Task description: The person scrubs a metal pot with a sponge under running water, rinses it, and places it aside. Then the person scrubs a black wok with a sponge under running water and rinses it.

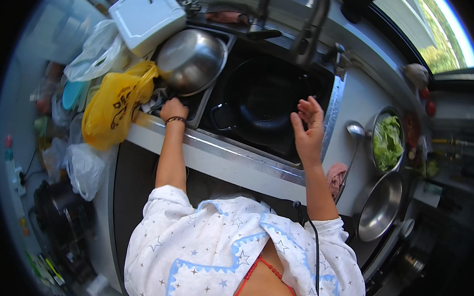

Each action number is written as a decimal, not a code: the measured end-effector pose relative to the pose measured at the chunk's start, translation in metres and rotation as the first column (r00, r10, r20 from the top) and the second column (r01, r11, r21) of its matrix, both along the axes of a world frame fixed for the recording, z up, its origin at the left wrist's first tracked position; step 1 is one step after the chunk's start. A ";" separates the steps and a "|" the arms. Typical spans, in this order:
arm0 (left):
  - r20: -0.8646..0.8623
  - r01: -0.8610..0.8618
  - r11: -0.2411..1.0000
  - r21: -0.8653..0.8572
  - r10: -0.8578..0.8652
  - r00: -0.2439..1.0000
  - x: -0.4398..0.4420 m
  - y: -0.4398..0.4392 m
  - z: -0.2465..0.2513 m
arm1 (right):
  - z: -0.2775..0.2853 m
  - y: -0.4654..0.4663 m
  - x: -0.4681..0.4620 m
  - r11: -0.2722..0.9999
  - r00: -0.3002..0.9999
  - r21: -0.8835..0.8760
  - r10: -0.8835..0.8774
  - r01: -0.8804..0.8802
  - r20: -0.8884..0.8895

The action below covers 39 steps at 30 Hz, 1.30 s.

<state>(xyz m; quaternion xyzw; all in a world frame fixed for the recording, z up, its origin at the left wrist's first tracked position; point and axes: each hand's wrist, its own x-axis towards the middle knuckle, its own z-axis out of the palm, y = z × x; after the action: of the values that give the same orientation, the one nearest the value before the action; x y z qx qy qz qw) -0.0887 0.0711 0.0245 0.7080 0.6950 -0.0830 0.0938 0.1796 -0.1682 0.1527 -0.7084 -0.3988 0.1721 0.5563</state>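
My left hand [174, 110] is closed at the front edge of the left sink basin, just below an upturned stainless steel bowl [192, 62]. Dark and whitish material shows beside its fingers; whether the hand holds it I cannot tell. Over the right side of the right basin, my right hand [309, 131] is raised with its fingers apart and nothing in it. Under and left of it a dark, wide pan [264, 105] with a loop handle sits in the basin. A dark faucet [308, 36] reaches over the basin from behind.
A yellow plastic bag [111, 110] and a white box [147, 19] stand left of the sink. On the right counter are a ladle [355, 129], a pink cloth [336, 179], a bowl of leafy greens [387, 144] and a metal bowl [381, 210]. A rice-cooker-like black appliance [61, 209] is lower left.
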 end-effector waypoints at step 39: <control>0.520 0.823 0.463 0.331 -0.817 0.250 0.492 -0.023 0.066 | -0.123 0.055 0.185 0.763 0.118 0.456 0.456 0.459 -0.882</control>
<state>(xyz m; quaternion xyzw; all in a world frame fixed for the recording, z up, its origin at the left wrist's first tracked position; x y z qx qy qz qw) 0.4029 0.0480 0.0901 0.9466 0.1517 0.1133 0.2609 0.3646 -0.1131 0.0301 -0.1645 0.0461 0.4466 0.8782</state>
